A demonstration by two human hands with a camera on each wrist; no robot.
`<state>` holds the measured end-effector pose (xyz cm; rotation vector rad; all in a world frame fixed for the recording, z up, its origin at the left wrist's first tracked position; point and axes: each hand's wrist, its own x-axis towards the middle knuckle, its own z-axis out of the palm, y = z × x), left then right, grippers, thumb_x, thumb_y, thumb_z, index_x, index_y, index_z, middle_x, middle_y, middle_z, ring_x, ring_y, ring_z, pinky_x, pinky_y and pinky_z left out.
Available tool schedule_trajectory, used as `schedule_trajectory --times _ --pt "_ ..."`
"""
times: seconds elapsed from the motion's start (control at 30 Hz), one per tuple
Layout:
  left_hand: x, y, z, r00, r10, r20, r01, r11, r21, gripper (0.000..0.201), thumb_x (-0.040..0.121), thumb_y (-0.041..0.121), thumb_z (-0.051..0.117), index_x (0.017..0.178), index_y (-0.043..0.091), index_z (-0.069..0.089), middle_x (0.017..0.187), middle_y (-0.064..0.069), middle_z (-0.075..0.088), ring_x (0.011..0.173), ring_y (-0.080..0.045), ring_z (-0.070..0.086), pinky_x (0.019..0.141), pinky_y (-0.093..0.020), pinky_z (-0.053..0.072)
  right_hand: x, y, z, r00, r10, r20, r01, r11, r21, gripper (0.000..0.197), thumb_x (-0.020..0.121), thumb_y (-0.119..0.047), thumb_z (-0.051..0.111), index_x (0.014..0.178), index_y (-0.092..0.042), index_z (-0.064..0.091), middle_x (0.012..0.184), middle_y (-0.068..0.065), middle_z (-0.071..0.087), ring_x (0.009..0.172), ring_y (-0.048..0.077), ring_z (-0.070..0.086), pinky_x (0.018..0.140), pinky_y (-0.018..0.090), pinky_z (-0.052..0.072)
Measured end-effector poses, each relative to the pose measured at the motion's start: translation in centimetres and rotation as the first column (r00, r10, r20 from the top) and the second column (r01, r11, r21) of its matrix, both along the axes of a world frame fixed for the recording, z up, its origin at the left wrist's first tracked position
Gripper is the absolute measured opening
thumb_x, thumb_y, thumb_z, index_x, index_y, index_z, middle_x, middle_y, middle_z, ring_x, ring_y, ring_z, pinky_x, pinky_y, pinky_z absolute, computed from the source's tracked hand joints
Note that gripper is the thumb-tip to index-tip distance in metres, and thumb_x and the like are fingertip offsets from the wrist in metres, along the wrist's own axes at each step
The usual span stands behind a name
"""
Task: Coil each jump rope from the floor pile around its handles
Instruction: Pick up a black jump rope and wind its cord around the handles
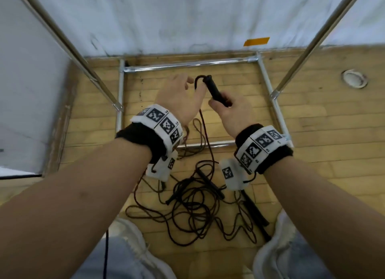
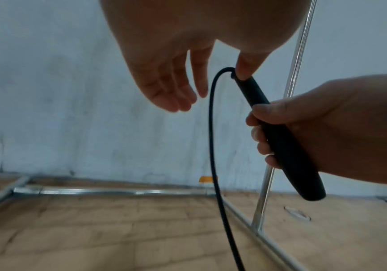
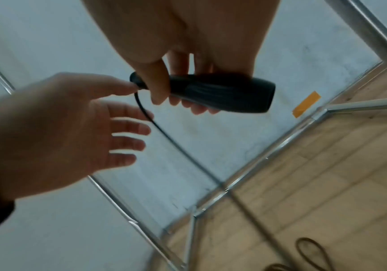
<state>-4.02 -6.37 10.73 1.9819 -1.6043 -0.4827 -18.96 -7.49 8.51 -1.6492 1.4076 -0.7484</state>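
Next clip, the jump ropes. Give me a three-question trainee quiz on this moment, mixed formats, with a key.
1. Multiple choice: what does the right hand grip? A) a metal frame pole B) the black handle C) nothing
2. True or false: the left hand has its fingers curled tightly round the cord.
3. Fill in: the other ropes lie in a tangle on the wooden ____.

Key: 1 B. 2 False: its fingers are spread, with only the thumb tip at the handle's cord end. 3 floor.

Curtained metal-frame [image 1: 187, 65] recording booth
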Motion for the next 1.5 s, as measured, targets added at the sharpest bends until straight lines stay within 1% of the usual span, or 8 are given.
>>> schedule_trajectory --times 0.13,0.23,0.4,0.6,0.77,0.97,1.17,1.5 --pt "-0.2 1.8 7.4 0.933 -0.085 -0.349 0.114 0.991 0.063 0.057 0.081 0.069 0.042 0.085 0.018 0.068 0.079 -0.001 0.070 0.070 -0.014 0.068 0.071 -0.038 0.056 0.5 2.4 6.1 0.999 0.040 -0.004 -0.041 0.992 -0.120 0.019 0.086 -0.030 0.064 0.103 -0.021 0.068 0.081 -0.010 0.062 0.074 0.004 0.054 0.058 0.011 0.034" --pt "-0.6 3.2 11.6 0.911 -0.051 -0.410 0.063 0.998 0.015 0.024 0.085 0.042 0.066 0.079 0.019 0.068 0.071 0.003 0.068 0.067 -0.010 0.068 0.067 -0.025 0.057 1.0 4.3 10.0 0.994 0.060 -0.092 -0.080 0.970 -0.230 0.020 0.083 -0.030 0.067 0.099 -0.018 0.070 0.087 -0.002 0.063 0.080 0.014 0.054 0.060 0.023 0.032" --pt "-1.3 6.2 16.3 0.719 0.102 -0.688 -0.105 0.994 0.037 0.019 0.081 0.023 0.072 0.081 0.005 0.069 0.098 -0.021 0.071 0.098 -0.035 0.067 0.090 -0.049 0.053 1.5 6.1 15.5 0.997 0.030 -0.077 -0.053 0.948 -0.313 0.017 0.081 -0.035 0.069 0.084 -0.019 0.064 0.078 -0.004 0.055 0.069 0.011 0.050 0.054 0.019 0.032" --pt "-1.1 9.0 21.5 0.779 -0.104 -0.619 -0.068 0.967 -0.247 0.012 0.090 0.013 0.057 0.081 0.012 0.063 0.078 -0.004 0.074 0.069 -0.019 0.069 0.075 -0.034 0.059 0.6 7.5 18.5 0.972 -0.021 0.232 0.065 0.981 -0.182 0.027 0.087 -0.040 0.061 0.104 -0.020 0.053 0.099 -0.004 0.057 0.083 0.009 0.055 0.067 0.022 0.041" --pt "-0.6 9.7 23.9 0.752 -0.223 -0.621 0.071 0.963 -0.260 0.009 0.096 0.017 0.053 0.091 0.011 0.058 0.077 -0.001 0.074 0.055 -0.012 0.061 0.067 -0.029 0.055 0.6 8.5 18.0 0.895 0.435 0.095 -0.444 0.890 0.108 0.013 0.092 -0.028 0.055 0.093 -0.023 0.067 0.091 -0.009 0.070 0.081 0.009 0.060 0.069 0.028 0.048" --pt "1.0 9.1 23.0 0.830 -0.206 -0.518 0.048 0.952 -0.301 0.008 0.095 0.018 0.052 0.091 0.017 0.059 0.081 0.000 0.073 0.057 -0.013 0.054 0.061 -0.026 0.048 -0.5 8.8 14.8 0.814 0.498 -0.300 -0.449 0.866 0.219 0.014 0.095 -0.026 0.050 0.089 -0.021 0.061 0.092 -0.003 0.063 0.088 0.016 0.058 0.078 0.030 0.048" --pt "1.7 9.2 18.5 0.932 -0.004 -0.361 -0.012 0.999 -0.044 0.028 0.087 0.011 0.060 0.112 0.023 0.056 0.088 0.004 0.060 0.077 -0.012 0.057 0.078 -0.028 0.048 -1.7 7.5 17.3 0.975 0.143 0.168 -0.161 0.982 0.102 0.016 0.094 -0.017 0.054 0.088 -0.005 0.063 0.079 0.012 0.071 0.059 0.012 0.066 0.062 0.026 0.058" --pt "-0.8 8.6 15.3 0.834 -0.213 -0.509 0.317 0.940 0.126 0.009 0.073 0.036 0.069 0.078 0.029 0.070 0.058 0.014 0.056 0.056 -0.008 0.050 0.062 -0.029 0.041 -1.2 4.7 20.7 0.712 -0.093 0.696 -0.023 0.988 0.155 0.016 0.093 -0.014 0.057 0.082 -0.004 0.060 0.072 0.011 0.072 0.060 0.017 0.067 0.056 0.020 0.053"
